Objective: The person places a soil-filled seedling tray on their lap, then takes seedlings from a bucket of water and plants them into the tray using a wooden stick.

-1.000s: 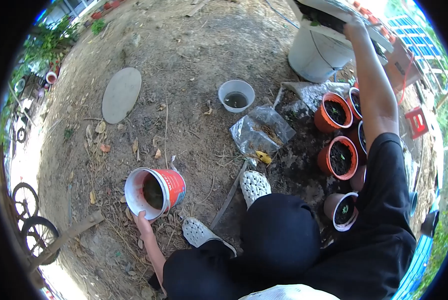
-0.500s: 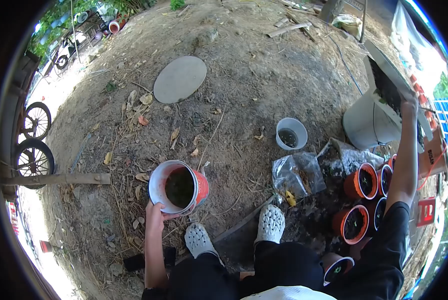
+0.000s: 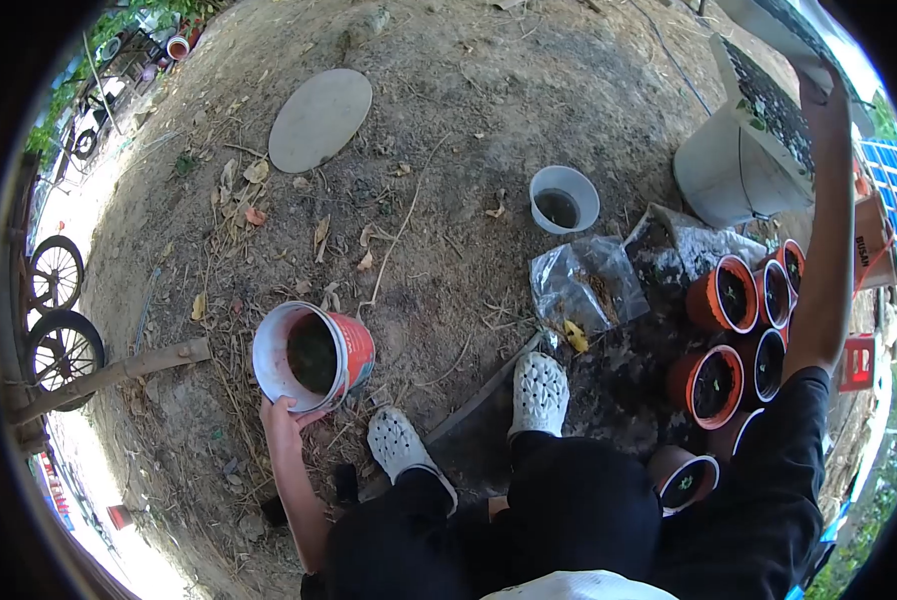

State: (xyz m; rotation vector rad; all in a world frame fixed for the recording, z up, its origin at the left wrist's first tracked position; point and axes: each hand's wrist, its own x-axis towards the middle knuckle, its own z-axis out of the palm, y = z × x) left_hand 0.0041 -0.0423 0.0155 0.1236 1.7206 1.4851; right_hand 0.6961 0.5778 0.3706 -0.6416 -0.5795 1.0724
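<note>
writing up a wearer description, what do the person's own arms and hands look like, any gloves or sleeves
Both the left hand and the right hand look gloveless. The black right sleeve is short, ending near the elbow, without visible markings. Only a dark edge of the left sleeve shows.

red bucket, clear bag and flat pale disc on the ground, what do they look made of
The red bucket looks like smooth plastic: thin, even wall, rolled rim, printed side. The clear bag seems to be glossy plastic film, from its creases and glints. The flat pale disc looks matte and rigid; wood, stone or plastic would all fit.
</note>
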